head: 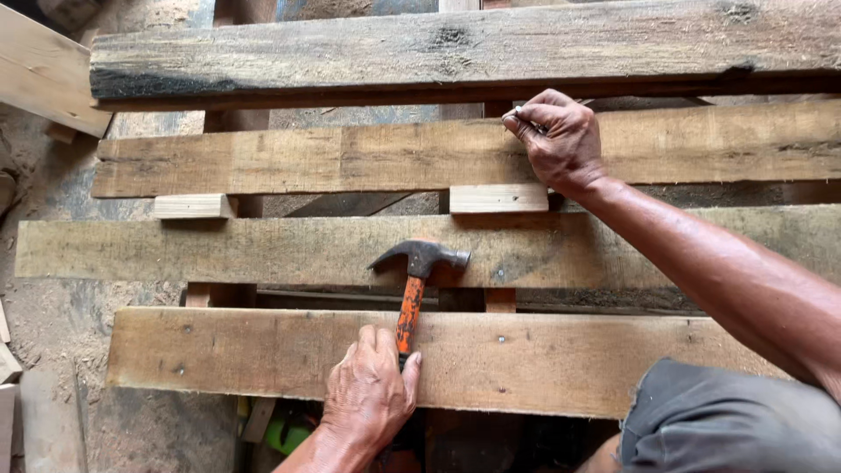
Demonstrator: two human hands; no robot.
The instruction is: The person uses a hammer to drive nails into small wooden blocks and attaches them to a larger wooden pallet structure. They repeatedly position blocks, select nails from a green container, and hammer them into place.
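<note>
1. Claw hammer w/ dark steel head and orange handle (417,280) lay across the weathered wooden planks (350,250), head on the second plank from the person, handle running back over the nearest pale plank (543,359).
2. Left hand (368,390) rested flat on the handle's lower end, fingers loosely curled, not fully closed around it.
3. Right hand (561,140) was pinched shut at the far plank's upper edge (350,158); looked like small nails betw. fingers, too small to be sure.
4. Handling, as judged: hammer head-heavy, rigid; grip low on the orange shaft for swing, nearer the head for control. Paint looked worn, prob. not slippery.
5. Around: small pale wood spacer blocks (498,198) betw. planks, charred top board (438,48), sawdust-covered floor (53,324), green object under the frame (289,434).
6. In the way: gaps betw. planks; right forearm crossed above the hammer's right side.
</note>
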